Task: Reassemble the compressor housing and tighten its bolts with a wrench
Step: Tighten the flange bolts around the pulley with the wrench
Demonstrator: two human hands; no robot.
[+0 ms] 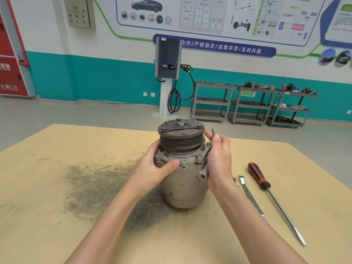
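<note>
The compressor (183,168) stands upright near the middle of the wooden tabletop (57,216), its dark grooved pulley (181,141) and clutch plate on top and the grey cylindrical housing below. Around the flange where the front head meets the housing, several bolt heads (198,156) sit in their holes.

The left hand (152,168) grips the left side of the compressor at flange height, fingers curled behind it and the thumb pressed across the front of the flange. The right hand (219,159) is against the right side of the flange, its fingertips pinching a loose bolt (213,132) that points upward just right of the pulley.

On the table to the right of the compressor lies a wrench (251,197), its near end running toward the viewer, and just right of that a long flat-blade screwdriver (274,201) with a red and black handle at its far end. A dark greasy smudge (99,187) covers the tabletop to the left of the compressor.

Far across the floor, a charging station (168,60) with a looped cable stands against the teal and white wall, with three grey shelf carts (253,103) carrying parts to its right.
</note>
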